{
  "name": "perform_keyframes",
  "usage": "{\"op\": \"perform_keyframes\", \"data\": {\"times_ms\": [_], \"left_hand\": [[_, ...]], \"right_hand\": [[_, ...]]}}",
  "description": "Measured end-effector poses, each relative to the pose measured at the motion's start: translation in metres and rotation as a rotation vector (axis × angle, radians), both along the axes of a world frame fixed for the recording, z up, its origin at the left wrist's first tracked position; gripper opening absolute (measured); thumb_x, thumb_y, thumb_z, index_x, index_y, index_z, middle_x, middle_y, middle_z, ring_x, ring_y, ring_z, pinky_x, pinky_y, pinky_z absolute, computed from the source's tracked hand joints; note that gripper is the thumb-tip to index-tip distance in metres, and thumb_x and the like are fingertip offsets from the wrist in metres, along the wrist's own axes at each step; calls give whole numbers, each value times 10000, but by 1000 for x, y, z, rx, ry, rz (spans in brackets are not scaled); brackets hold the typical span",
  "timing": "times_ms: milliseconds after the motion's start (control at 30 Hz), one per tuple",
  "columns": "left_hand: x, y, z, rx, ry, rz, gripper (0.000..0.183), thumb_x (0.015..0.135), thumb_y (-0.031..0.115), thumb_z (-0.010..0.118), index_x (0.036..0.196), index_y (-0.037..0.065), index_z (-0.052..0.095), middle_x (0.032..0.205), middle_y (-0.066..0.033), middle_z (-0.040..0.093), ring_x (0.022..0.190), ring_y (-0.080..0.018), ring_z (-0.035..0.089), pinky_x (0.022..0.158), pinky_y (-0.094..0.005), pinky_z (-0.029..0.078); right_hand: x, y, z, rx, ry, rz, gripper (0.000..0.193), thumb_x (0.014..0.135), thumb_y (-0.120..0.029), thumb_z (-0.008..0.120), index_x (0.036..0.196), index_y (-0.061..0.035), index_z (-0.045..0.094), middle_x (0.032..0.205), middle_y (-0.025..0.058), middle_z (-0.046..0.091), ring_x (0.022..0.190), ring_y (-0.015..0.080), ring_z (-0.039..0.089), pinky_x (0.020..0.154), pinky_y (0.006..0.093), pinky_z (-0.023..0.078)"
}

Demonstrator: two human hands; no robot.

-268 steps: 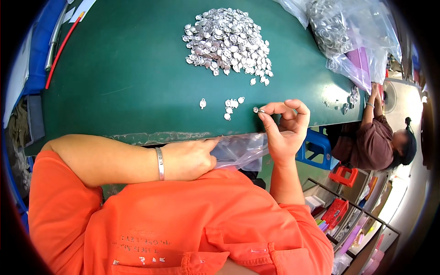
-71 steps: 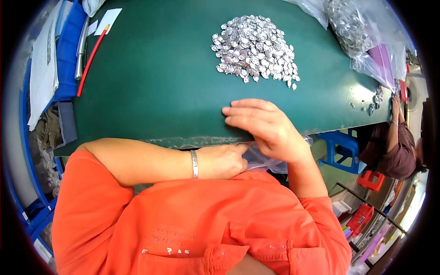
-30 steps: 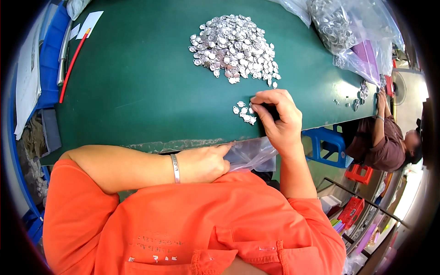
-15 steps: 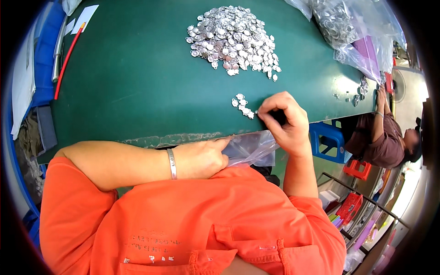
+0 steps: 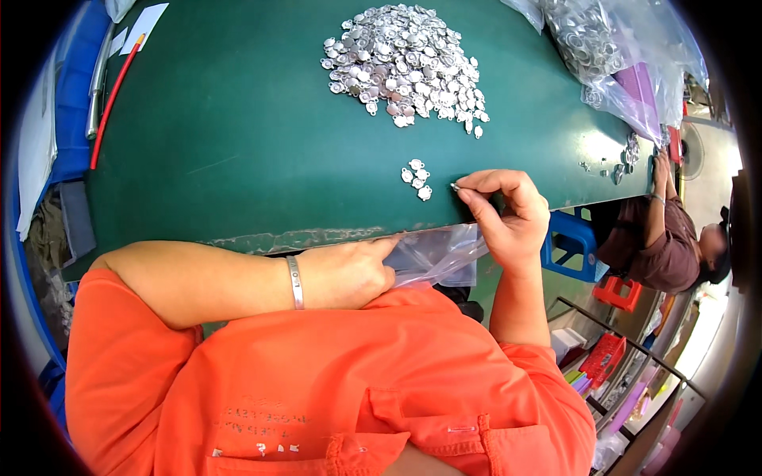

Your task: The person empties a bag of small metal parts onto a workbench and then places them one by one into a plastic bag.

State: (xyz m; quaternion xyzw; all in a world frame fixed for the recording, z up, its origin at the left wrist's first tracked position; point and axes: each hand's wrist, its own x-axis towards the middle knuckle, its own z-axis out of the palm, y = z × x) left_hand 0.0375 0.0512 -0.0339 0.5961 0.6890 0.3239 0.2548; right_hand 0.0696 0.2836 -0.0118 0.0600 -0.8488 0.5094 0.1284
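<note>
My right hand [image 5: 514, 216] is closed in a pinch just above the green tabletop [image 5: 238, 135], close to its near edge. A small silver metal charm [image 5: 455, 186] pokes out between its thumb and forefinger. To the left of those fingertips lie several loose charms [image 5: 417, 178], apart from the large heap of charms [image 5: 405, 67] farther back. Below the table edge my left hand [image 5: 349, 274] is closed at a clear plastic bag [image 5: 436, 252], which hangs spread between my body and the table. The left fingertips are partly hidden by the bag.
A red pencil [image 5: 117, 99] and a metal rod [image 5: 97, 87] lie at the left. Clear bags of metal parts [image 5: 583, 47] stand at the back right, with small parts [image 5: 619, 170] nearby. A co-worker [image 5: 671, 238] sits at the right beside a blue stool [image 5: 573, 246].
My right hand has moved slightly right, away from the small group of charms, with one charm pinched in it. Fewer charms lie in that group. My left hand stays in place.
</note>
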Motion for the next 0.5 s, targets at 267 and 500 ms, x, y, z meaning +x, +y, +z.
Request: {"op": "perform_keyframes", "data": {"times_ms": [267, 500], "left_hand": [[1, -1, -1, 23, 40, 15, 176, 737, 120, 567, 771, -48, 607, 1197, -404, 446, 989, -447, 582, 837, -415, 501], [2, 0, -1, -42, -16, -3, 180, 736, 121, 569, 786, -50, 602, 1186, -397, 458, 991, -440, 585, 838, -407, 505]], "right_hand": [[10, 12, 1, -214, -30, -56, 168, 763, 142, 621, 844, 29, 527, 837, 120, 640, 750, 138, 617, 667, 251, 516], [5, 6, 0, 214, 119, 40, 243, 676, 72, 730, 847, -20, 583, 857, 99, 667, 783, 175, 621, 621, 246, 472]]}}
